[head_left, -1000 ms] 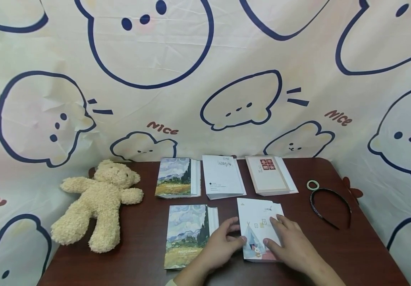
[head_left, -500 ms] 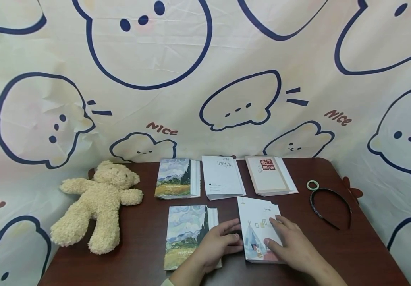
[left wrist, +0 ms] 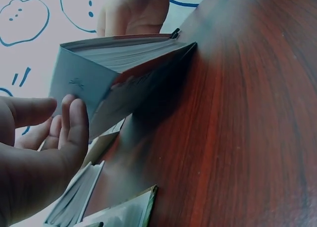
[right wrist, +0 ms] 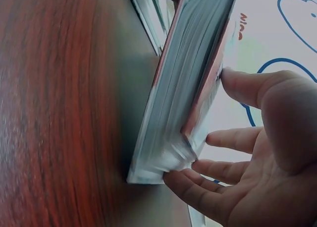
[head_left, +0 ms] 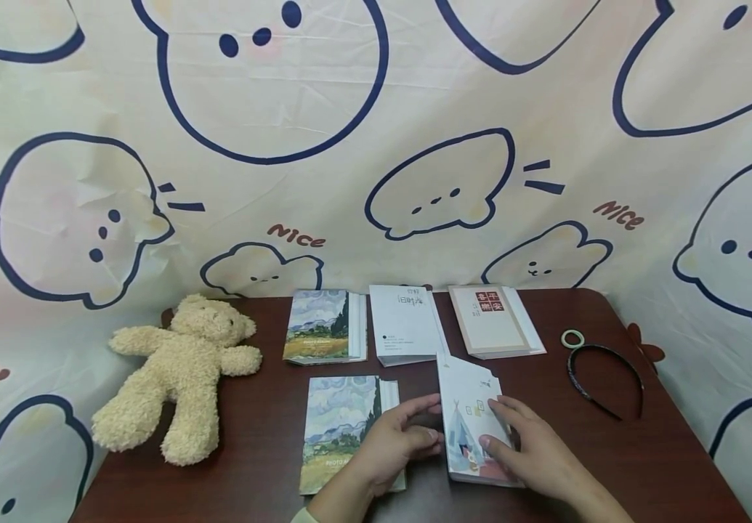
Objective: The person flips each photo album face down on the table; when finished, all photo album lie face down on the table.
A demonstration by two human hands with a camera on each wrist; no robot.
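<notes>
A person's right hand (head_left: pixel 535 454) grips a tilted white album (head_left: pixel 467 414), left hand (head_left: pixel 394 444) loosely touching its spine (left wrist: pixel 79 74), while four other albums (head_left: pixel 408 325) already lie flat, far and left.

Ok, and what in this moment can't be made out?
1. Head view: the end of the title on the near landscape album, covered by the left hand and its wrist.
2. Head view: the lower print on the middle back-row album, too small to read.
3. Left wrist view: most of the bottom album, cut off by the picture's edge.
4. Right wrist view: the page contents of the tent-print album, hidden between its covers.
</notes>
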